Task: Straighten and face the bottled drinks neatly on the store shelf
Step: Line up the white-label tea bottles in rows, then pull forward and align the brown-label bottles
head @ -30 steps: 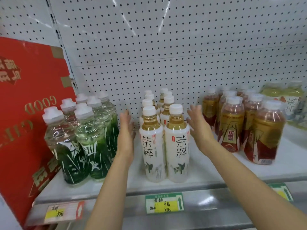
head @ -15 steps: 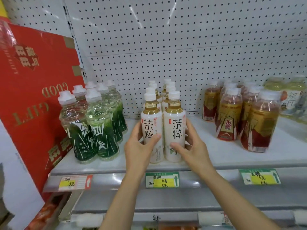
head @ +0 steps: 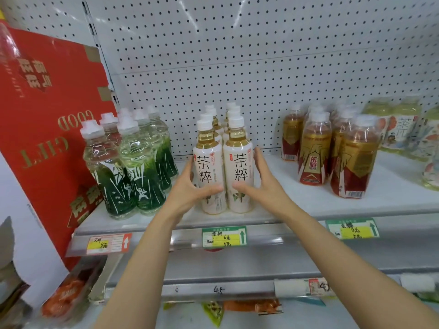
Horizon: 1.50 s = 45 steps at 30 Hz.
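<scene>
Two rows of white-labelled tea bottles stand in the middle of the white shelf (head: 297,210). The front left bottle (head: 207,167) and the front right bottle (head: 238,162) stand side by side, labels facing me. My left hand (head: 187,193) grips the front left bottle from its left side, thumb across the lower label. My right hand (head: 259,184) grips the front right bottle from its right side, thumb on the lower label. More white-capped bottles line up behind them.
Green-labelled clear bottles (head: 133,167) stand in a cluster to the left, red-and-gold drink bottles (head: 332,150) to the right, pale tea bottles (head: 401,124) at far right. A red gift box (head: 42,129) leans at the shelf's left end. Price tags (head: 224,237) line the shelf edge.
My hands came down from beside the rows to take hold of the two front white bottles. The view has pulled back and dropped slightly.
</scene>
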{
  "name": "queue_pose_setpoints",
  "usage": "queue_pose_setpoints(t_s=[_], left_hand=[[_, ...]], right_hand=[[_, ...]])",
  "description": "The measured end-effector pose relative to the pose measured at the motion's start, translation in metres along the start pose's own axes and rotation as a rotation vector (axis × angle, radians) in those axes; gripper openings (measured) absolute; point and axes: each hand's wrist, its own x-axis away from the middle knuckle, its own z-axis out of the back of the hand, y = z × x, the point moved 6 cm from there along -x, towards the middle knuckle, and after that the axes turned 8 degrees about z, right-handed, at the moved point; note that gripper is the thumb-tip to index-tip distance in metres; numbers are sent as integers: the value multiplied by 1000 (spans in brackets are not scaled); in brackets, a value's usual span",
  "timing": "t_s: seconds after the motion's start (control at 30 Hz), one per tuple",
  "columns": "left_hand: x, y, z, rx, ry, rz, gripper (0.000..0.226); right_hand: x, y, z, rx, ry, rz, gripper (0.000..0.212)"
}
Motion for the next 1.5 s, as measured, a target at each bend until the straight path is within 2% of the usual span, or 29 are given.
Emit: queue_pose_setpoints(t_s=[0.1, 0.3, 0.47, 0.57, 0.63, 0.7, 0.8, 0.9, 0.97, 1.03, 1.1, 1.23, 1.4, 1.5], left_hand=[[-2, 3, -8, 1, -104, 6, 93], [-5, 3, -9, 2, -90, -19, 97], [-5, 0, -8, -52, -55, -37, 89], [2, 1, -3, -110, 50, -78, 92], [12, 3, 6, -158, 254, -140, 101], [30, 11, 11, -211, 494, -259, 96], [64, 34, -6, -392, 728, -681, 65], [77, 55, -50, -608, 677, -1016, 43], [73, 61, -84, -695, 583, -1072, 35], [65, 66, -115, -698, 499, -1050, 34], [52, 72, -144, -679, 416, -954, 37], [0, 92, -189, -452, 230, -511, 51], [-74, 107, -223, -263, 164, -171, 77], [-100, 105, -235, -156, 107, -64, 103]], right_hand=[[-8, 5, -9, -44, -48, -3, 90], [-9, 13, -13, -64, -5, 10, 78], [-1, 15, -9, 10, 57, -5, 68], [14, 13, 3, 155, 161, -16, 64], [31, 7, 18, 339, 271, 41, 60], [49, 0, 32, 501, 351, 126, 60], [68, -8, 55, 712, 434, 276, 54], [80, -14, 82, 842, 515, 382, 46], [88, -14, 102, 875, 566, 409, 44], [94, -13, 123, 902, 607, 399, 44], [97, -11, 146, 908, 638, 348, 47], [90, -4, 193, 824, 659, 209, 63], [71, 17, 227, 712, 572, 98, 81], [57, 29, 236, 639, 488, 49, 98]])
